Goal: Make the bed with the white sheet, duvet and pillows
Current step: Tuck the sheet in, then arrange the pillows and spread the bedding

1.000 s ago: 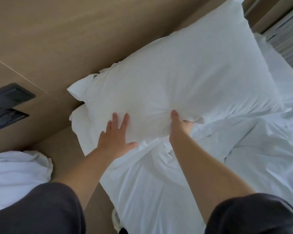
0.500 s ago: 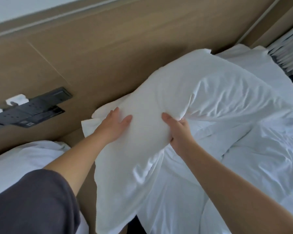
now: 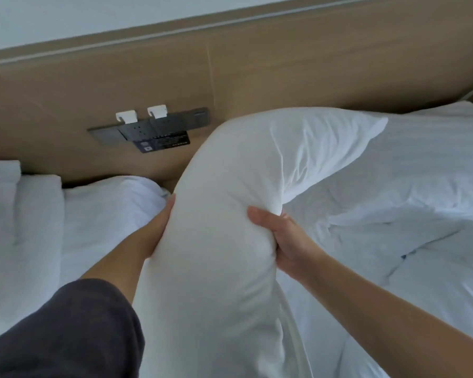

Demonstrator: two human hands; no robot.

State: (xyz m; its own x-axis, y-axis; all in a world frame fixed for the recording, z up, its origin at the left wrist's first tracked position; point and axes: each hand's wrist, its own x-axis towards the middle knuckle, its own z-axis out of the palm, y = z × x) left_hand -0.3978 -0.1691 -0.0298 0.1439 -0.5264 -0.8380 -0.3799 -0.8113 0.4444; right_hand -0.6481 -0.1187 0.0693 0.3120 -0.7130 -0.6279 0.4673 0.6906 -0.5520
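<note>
A plump white fabric pillow point(image 3: 216, 241) is held lifted off the bed, clamped between the left hand point(image 3: 159, 227) and right hand point(image 3: 284, 241); the crumpled white duvet point(image 3: 393, 227) lies unspread; most work is judged outstanding.

Soft, even daylight, brighter toward the right of the frame; faint shadows only. Whites nearly blow out. Slight overall softness; wide-angle bending curves the upper edge.

White pillow point(image 3: 224, 241); white duvet point(image 3: 393, 214); tan wood-grain headboard point(image 3: 257, 72); black socket panel point(image 3: 153, 129) on the headboard; dark grey sleeve point(image 3: 66, 331).
</note>
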